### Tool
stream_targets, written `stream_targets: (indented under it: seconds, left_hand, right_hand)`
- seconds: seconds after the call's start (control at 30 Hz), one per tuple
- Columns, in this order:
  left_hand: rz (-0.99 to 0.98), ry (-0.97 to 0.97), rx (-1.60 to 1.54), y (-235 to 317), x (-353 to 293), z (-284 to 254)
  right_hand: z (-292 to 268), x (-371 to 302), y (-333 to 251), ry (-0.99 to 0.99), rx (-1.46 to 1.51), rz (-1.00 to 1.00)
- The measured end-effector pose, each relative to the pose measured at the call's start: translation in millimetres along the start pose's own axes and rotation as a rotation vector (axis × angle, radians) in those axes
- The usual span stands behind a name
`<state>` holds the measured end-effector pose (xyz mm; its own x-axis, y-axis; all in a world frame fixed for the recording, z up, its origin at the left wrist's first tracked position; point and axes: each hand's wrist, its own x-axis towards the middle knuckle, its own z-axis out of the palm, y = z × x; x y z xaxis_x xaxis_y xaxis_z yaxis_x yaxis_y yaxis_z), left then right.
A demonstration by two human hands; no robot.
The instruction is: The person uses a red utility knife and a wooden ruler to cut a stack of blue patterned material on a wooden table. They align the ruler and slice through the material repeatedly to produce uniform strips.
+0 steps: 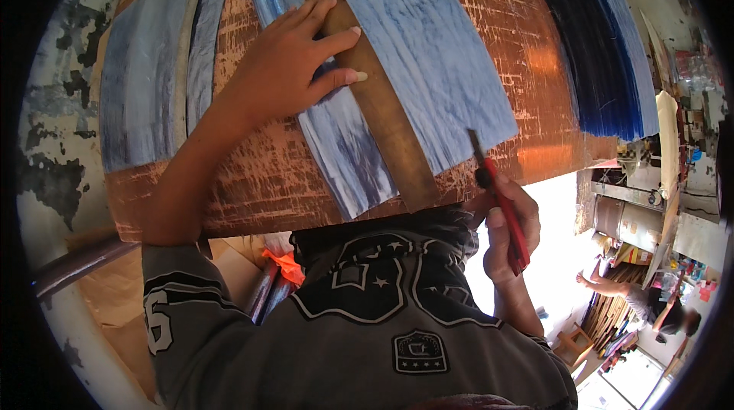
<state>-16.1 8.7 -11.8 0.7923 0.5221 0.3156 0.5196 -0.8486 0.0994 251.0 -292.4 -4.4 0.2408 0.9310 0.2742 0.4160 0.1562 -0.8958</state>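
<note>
My left hand (294,55) presses down with spread fingers on a long brown straightedge (386,112) and the blue sheeting beside it. The straightedge lies across shiny, streaked blue sheets (436,51), which extend from under it on both sides. My right hand (508,226) is closed around a red utility knife (511,219) near the board's front edge. Its dark blade (474,142) points up, close to the lower right corner of the sheets. Whether the blade touches them I cannot tell.
Under the sheets is a scored brown board (252,173). A stack of dark blue sheets (600,51) lies at its right, and pale blue sheets (145,74) with a strip (195,51) at its left. Far right, another person (650,303) sits beside a wooden stool (573,343).
</note>
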Motion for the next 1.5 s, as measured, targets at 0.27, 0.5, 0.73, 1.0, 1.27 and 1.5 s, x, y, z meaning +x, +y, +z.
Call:
stream_targets:
  seconds: [0.27, 0.5, 0.73, 1.0, 1.27, 1.5]
  left_hand:
    - [-0.005, 0.028, -0.074, -2, 0, 5]
    - [-0.035, 0.043, -0.14, 0, -2, 3]
    - [-0.044, 0.05, -0.164, 1, -4, 5]
    - [-0.038, 0.062, -0.158, 2, 0, 2]
    - [-0.042, 0.049, -0.191, 1, 0, 2]
    - [-0.054, 0.009, -0.161, 3, 1, -2]
  right_hand:
    - [-6, 25, 4, 0.075, -0.129, -0.132]
    - [-19, 63, 1, -0.005, -0.199, -0.204]
    - [-12, 164, 13, -0.06, -0.291, -0.25]
    - [3, 321, 85, -0.046, -0.384, -0.457]
    - [10, 352, 132, -0.084, -0.417, -0.42]
    - [8, 355, 135, -0.059, -0.475, -0.406]
